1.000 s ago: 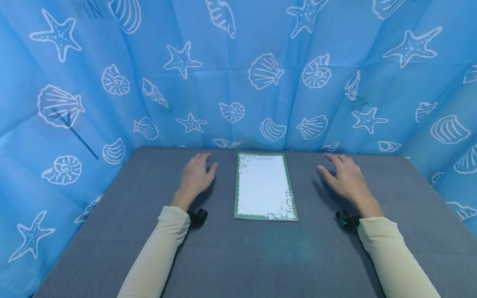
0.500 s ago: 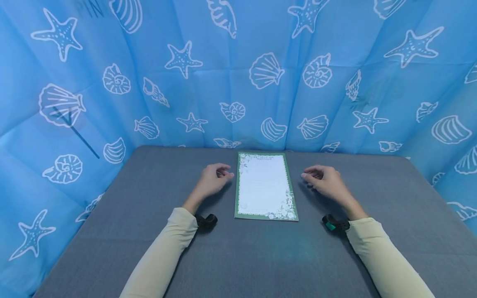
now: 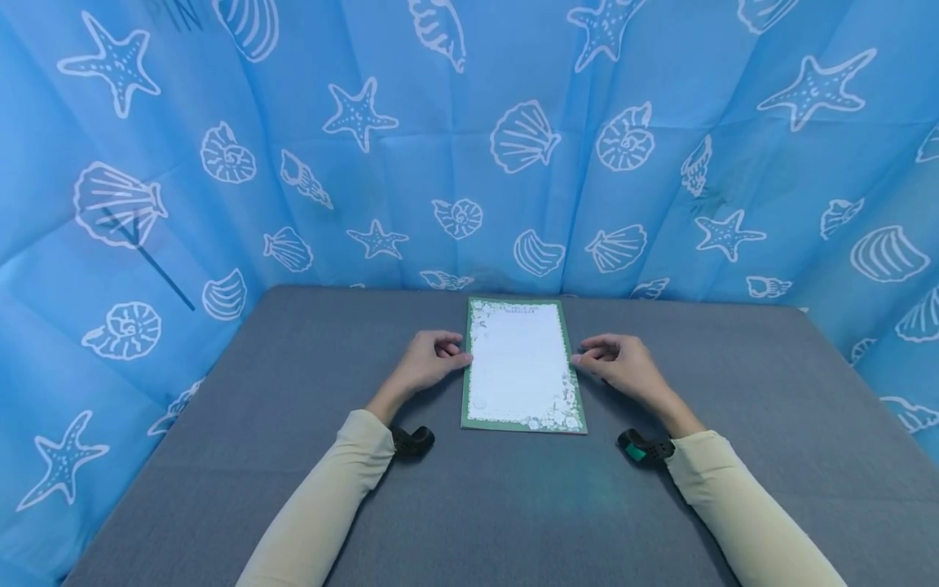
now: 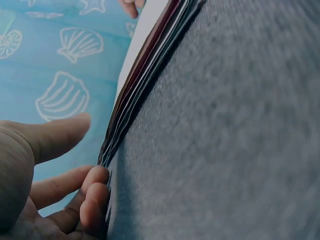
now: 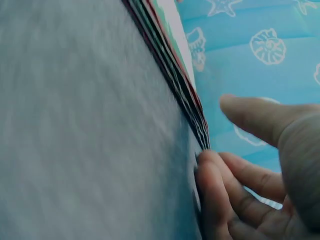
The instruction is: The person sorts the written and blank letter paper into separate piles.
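A stack of paper sheets (image 3: 522,367) lies on the grey table, its top sheet white with a green floral border. From the side, the left wrist view shows its layered edges (image 4: 142,75) in brown, maroon, white and green. My left hand (image 3: 429,359) is at the stack's left edge, bent fingertips (image 4: 95,200) touching the sheets' side and the thumb raised apart above them. On the opposite edge, my right hand (image 3: 619,364) mirrors this: fingers (image 5: 212,185) against the side of the stack, thumb (image 5: 255,115) lifted away. Neither thumb presses on the top sheet.
Behind the table hangs a blue curtain (image 3: 433,187) with white shells and starfish, meeting the far edge close to the stack's top. Grey cloth (image 3: 513,505) covers the table in front. A dark band (image 3: 412,441) with a camera sits on each wrist.
Both hands have come inward from either side of the stack to its left and right edges, their fingers bending more. The stack has stayed in place.
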Demonstrator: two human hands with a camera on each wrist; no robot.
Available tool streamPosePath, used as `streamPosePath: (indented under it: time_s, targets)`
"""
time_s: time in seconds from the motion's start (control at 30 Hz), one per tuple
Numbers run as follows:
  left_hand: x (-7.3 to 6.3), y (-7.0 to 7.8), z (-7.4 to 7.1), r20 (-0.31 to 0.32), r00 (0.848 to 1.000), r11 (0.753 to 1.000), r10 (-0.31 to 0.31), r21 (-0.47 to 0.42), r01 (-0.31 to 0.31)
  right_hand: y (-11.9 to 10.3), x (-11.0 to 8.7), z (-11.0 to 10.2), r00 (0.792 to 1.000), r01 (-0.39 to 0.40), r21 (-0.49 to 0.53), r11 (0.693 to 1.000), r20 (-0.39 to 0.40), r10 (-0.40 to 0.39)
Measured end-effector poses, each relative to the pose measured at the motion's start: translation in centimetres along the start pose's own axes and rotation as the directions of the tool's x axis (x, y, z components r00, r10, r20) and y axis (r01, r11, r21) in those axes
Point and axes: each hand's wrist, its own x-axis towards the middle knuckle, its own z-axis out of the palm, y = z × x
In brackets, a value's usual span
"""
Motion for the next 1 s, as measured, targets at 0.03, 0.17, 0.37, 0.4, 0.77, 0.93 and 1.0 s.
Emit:
streamPosePath:
  time_s: [0.03,0.17,0.37,0.4,0.77,0.93,1.0]
  targets:
    - [0.0,0.0,0.1,0.005,1.0,1.0,-0.006,0.001,0.006,0.0,0.0,0.1,1.0,-0.006,-0.005,1.0,-0.002,0.006]
    - [0.1,0.1,0.3,0.009,1.0,1.0,-0.007,0.012,0.007,0.1,0.0,0.4,1.0,-0.014,-0.049,0.999,-0.008,0.014]
    - [0.0,0.2,0.6,0.001,1.0,0.999,-0.005,0.037,0.005,-0.1,0.0,0.8,1.0,-0.017,-0.096,0.995,-0.006,0.017]
    - [0.0,0.1,0.7,0.0,1.0,0.999,-0.005,0.044,0.005,-0.1,0.0,0.9,1.0,-0.015,-0.105,0.994,-0.007,0.014]
    - [0.0,0.0,1.1,-0.035,0.999,0.995,0.012,0.099,-0.009,-0.2,-0.1,1.2,1.0,-0.005,-0.134,0.991,-0.017,0.003]
    - [0.0,0.1,1.2,-0.041,0.999,0.993,0.013,0.115,-0.008,-0.3,-0.1,1.3,1.0,-0.012,-0.131,0.991,-0.025,0.009]
    - [-0.1,0.2,1.3,-0.041,0.999,0.993,0.011,0.12,-0.006,-0.3,-0.1,1.3,1.0,-0.011,-0.132,0.991,-0.028,0.007]
